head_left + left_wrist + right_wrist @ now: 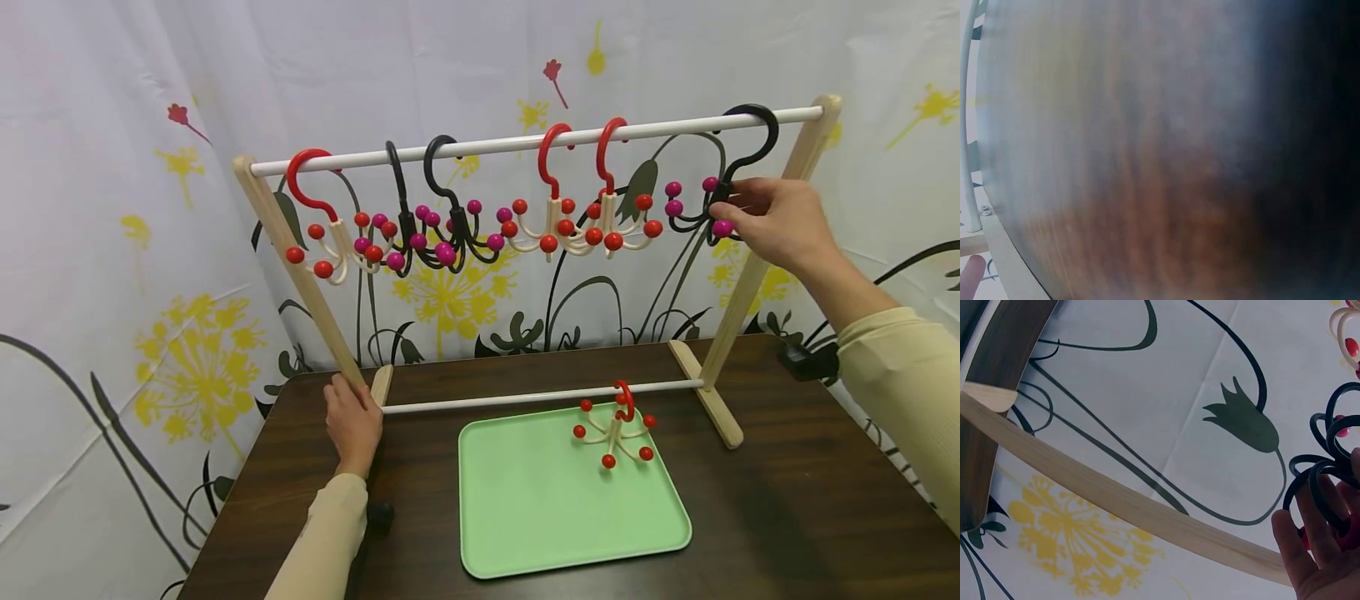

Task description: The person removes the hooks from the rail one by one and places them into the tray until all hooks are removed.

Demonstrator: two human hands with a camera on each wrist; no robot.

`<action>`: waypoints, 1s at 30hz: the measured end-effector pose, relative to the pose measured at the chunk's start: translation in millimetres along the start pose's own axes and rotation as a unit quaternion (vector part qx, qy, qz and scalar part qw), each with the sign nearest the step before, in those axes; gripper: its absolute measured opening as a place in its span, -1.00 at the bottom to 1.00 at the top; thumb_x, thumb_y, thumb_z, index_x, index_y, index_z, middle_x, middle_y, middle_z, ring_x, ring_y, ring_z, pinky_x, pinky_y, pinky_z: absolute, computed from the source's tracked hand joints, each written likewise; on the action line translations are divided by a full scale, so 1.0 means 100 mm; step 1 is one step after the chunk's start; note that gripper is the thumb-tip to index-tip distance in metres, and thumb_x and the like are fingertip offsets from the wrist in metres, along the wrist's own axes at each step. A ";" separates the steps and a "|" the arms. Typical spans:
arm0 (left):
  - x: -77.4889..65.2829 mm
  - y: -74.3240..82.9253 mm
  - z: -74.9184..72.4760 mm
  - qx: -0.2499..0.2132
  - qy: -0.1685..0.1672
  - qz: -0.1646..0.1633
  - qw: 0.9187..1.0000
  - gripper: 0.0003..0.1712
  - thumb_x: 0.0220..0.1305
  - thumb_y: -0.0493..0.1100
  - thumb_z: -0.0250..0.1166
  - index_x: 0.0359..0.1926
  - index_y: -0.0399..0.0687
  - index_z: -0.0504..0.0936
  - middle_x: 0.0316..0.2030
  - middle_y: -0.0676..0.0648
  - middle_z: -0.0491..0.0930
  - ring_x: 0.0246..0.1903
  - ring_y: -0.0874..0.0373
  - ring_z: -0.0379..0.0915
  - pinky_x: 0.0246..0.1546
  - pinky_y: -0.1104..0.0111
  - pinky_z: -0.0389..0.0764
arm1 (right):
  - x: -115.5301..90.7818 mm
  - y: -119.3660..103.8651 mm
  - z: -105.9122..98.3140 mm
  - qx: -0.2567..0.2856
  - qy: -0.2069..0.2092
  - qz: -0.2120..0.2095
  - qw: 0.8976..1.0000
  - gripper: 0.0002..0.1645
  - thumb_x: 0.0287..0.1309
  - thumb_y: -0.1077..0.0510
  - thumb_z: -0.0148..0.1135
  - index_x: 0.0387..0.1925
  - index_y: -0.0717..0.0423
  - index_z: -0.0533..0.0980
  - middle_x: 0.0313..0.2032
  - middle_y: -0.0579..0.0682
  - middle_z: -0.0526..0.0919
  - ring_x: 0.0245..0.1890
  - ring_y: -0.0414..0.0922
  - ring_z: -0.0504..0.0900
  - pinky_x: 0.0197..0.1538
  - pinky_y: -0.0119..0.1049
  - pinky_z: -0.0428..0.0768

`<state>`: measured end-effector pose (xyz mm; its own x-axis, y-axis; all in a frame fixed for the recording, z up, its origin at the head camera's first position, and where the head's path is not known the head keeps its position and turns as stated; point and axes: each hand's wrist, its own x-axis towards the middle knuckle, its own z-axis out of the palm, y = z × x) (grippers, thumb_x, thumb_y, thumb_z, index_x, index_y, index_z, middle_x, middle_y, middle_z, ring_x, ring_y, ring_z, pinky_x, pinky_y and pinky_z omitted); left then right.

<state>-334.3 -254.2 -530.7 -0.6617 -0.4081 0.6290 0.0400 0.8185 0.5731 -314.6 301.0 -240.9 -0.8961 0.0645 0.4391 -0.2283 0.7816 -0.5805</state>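
My right hand (783,221) pinches the neck of a black hook hanger (753,112) with magenta ball tips, its hook over the top rail (502,144) near the right end. In the right wrist view, the hanger's curved black arms (1319,472) show above the fingers (1319,531). Down at the left, my left hand (354,423) grips the foot of the rack's wooden post (300,258). In the left wrist view a fingertip (971,275) shows beside pale wood (1013,262); dark blur fills most of that view.
Along the rail hang a red-hooked hanger (341,246), two black ones (459,221) and two more red ones (553,217). Another red-hooked hanger (615,433) lies on a green tray (525,517) on the dark table (795,500). A lower bar (525,400) joins the rack's feet before a patterned curtain.
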 end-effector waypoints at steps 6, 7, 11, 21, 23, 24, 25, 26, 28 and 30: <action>-0.01 0.02 -0.03 -0.011 0.001 0.005 1.000 -0.63 0.27 -0.28 0.22 0.00 -0.36 0.31 -0.29 -0.37 0.30 -0.41 -0.45 0.36 -0.36 -0.21 0.36 | -0.01 0.00 0.01 -0.012 0.003 0.007 1.000 -0.29 0.32 -0.13 0.14 0.25 0.34 0.43 0.05 0.38 0.58 0.02 0.25 0.54 -0.30 -0.57 0.35; -0.01 0.02 -0.03 -0.010 0.001 0.005 1.000 -0.62 0.27 -0.27 0.22 0.01 -0.35 0.31 -0.29 -0.37 0.30 -0.41 -0.45 0.36 -0.36 -0.21 0.36 | -0.02 0.00 0.01 -0.014 0.004 0.007 1.000 -0.30 0.33 -0.13 0.14 0.24 0.35 0.43 0.05 0.39 0.58 0.02 0.25 0.55 -0.30 -0.56 0.35; -0.01 0.02 -0.02 -0.008 0.001 0.007 1.000 -0.61 0.27 -0.26 0.22 0.03 -0.35 0.31 -0.28 -0.37 0.30 -0.41 -0.45 0.37 -0.37 -0.21 0.37 | -0.02 -0.02 0.01 -0.023 0.009 0.006 1.000 -0.33 0.34 -0.11 0.13 0.22 0.36 0.44 0.04 0.38 0.59 0.02 0.26 0.56 -0.30 -0.51 0.34; -0.01 0.03 -0.02 -0.018 -0.010 0.013 1.000 -0.60 0.31 -0.25 0.20 0.05 -0.36 0.30 -0.26 -0.38 0.29 -0.38 -0.45 0.36 -0.34 -0.22 0.37 | 0.00 -0.08 -0.04 -0.022 0.033 -0.010 0.999 -0.40 0.31 -0.09 0.16 0.13 0.33 0.53 0.00 0.33 0.62 -0.35 -0.44 0.47 -0.31 -0.52 0.34; -0.01 0.03 -0.03 -0.019 -0.010 0.012 1.000 -0.61 0.31 -0.26 0.19 0.06 -0.36 0.29 -0.26 -0.38 0.29 -0.38 -0.46 0.37 -0.34 -0.22 0.37 | 0.00 -0.11 -0.06 -0.016 0.037 -0.015 0.999 -0.40 0.30 -0.08 0.17 0.13 0.34 0.53 0.00 0.34 0.62 -0.42 -0.60 0.34 -0.31 -0.54 0.33; -0.01 0.02 -0.03 -0.018 -0.010 0.011 1.000 -0.61 0.31 -0.26 0.19 0.06 -0.36 0.29 -0.26 -0.38 0.29 -0.38 -0.46 0.37 -0.34 -0.22 0.37 | 0.01 -0.13 -0.08 -0.015 0.038 -0.015 0.999 -0.39 0.30 -0.08 0.17 0.13 0.34 0.52 0.01 0.34 0.62 -0.43 -0.61 0.34 -0.31 -0.55 0.33; -0.01 0.02 -0.03 -0.018 -0.010 0.011 1.000 -0.61 0.32 -0.26 0.18 0.06 -0.36 0.29 -0.25 -0.38 0.29 -0.38 -0.46 0.37 -0.35 -0.22 0.38 | 0.01 -0.15 -0.09 -0.014 0.039 -0.016 0.999 -0.39 0.30 -0.08 0.18 0.14 0.34 0.52 0.01 0.35 0.61 -0.43 -0.63 0.33 -0.31 -0.55 0.33; -0.01 0.01 -0.03 -0.017 -0.010 0.011 1.000 -0.60 0.32 -0.26 0.18 0.07 -0.36 0.29 -0.25 -0.39 0.29 -0.39 -0.46 0.37 -0.35 -0.22 0.38 | 0.01 -0.16 -0.10 -0.011 0.041 -0.016 0.999 -0.38 0.29 -0.08 0.18 0.14 0.35 0.52 0.02 0.36 0.61 -0.43 -0.64 0.33 -0.31 -0.57 0.33; -0.01 0.01 -0.03 -0.015 -0.010 0.009 1.000 -0.60 0.32 -0.25 0.18 0.08 -0.36 0.28 -0.25 -0.39 0.28 -0.39 -0.46 0.37 -0.36 -0.22 0.39 | 0.01 -0.18 -0.13 -0.007 0.044 -0.013 0.999 -0.37 0.29 -0.09 0.19 0.16 0.35 0.50 0.04 0.37 0.59 -0.43 -0.64 0.33 -0.29 -0.58 0.32; 0.00 0.01 -0.03 -0.014 -0.012 0.008 1.000 -0.59 0.33 -0.25 0.18 0.08 -0.35 0.28 -0.24 -0.39 0.29 -0.39 -0.47 0.38 -0.36 -0.22 0.39 | 0.00 -0.19 -0.15 -0.005 0.046 -0.011 0.999 -0.35 0.29 -0.09 0.19 0.17 0.35 0.49 0.05 0.38 0.57 -0.42 -0.63 0.34 -0.26 -0.59 0.33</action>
<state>-331.5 -254.9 -528.9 -0.6780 -0.3857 0.6257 0.0710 0.8129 0.5781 -304.5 295.3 -219.0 -0.8523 0.1039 0.5126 -0.2432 0.7889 -0.5643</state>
